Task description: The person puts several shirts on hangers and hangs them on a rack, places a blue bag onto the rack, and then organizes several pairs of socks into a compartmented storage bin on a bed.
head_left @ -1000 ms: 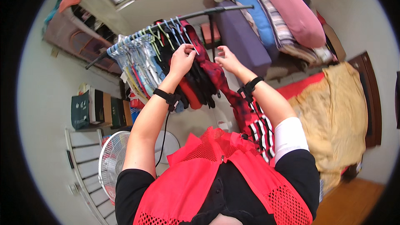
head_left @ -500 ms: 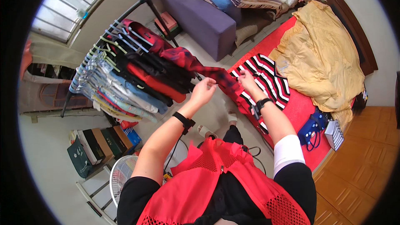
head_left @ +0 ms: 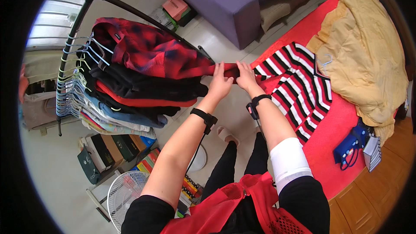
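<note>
Red-and-navy plaid flannel shirt point(head_left: 160, 54), hung on the rack at ten o'clock, is pinched at its hem by both hands: left hand point(head_left: 220, 83), right hand point(head_left: 245, 76).

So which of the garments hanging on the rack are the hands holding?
The red and dark plaid shirt, the top one of the row. Both the left hand and the right hand grip its end; the black and blue garments below hang untouched.

Two hands, the left hand point(head_left: 221, 84) and right hand point(head_left: 246, 76); one red plaid shirt point(head_left: 151, 54); one clothes rack point(head_left: 82, 8); one striped garment point(head_left: 299, 86); one white fan point(head_left: 125, 195); one purple sofa point(head_left: 216, 4).
</note>
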Demonstrator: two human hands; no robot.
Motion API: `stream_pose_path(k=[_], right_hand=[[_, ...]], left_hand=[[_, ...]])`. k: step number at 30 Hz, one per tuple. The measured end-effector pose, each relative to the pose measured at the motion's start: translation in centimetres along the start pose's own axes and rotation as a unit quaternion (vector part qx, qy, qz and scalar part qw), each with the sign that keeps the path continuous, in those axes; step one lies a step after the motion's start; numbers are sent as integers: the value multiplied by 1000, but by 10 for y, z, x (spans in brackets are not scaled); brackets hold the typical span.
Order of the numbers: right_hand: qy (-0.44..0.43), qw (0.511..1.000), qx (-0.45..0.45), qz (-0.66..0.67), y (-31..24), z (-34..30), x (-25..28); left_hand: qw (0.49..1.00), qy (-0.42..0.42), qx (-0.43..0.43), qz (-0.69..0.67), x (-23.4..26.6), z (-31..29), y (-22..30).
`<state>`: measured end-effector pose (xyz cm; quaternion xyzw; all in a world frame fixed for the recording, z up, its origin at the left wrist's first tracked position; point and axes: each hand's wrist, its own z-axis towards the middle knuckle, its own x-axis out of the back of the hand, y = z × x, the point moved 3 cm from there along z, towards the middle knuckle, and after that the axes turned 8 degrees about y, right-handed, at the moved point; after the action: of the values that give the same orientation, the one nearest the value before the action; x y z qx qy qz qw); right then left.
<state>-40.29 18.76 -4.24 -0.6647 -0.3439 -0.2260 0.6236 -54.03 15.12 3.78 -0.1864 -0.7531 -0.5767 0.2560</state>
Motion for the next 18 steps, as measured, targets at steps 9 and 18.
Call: stream_pose_path(k=[9, 18], right_hand=[[-318, 920, 147, 176, -34, -110, -201], [-132, 949, -66, 278, 52, -128, -38]], left_hand=[[973, -1, 155, 172, 27, -45, -64], [986, 0, -3, 164, -43, -58, -63]])
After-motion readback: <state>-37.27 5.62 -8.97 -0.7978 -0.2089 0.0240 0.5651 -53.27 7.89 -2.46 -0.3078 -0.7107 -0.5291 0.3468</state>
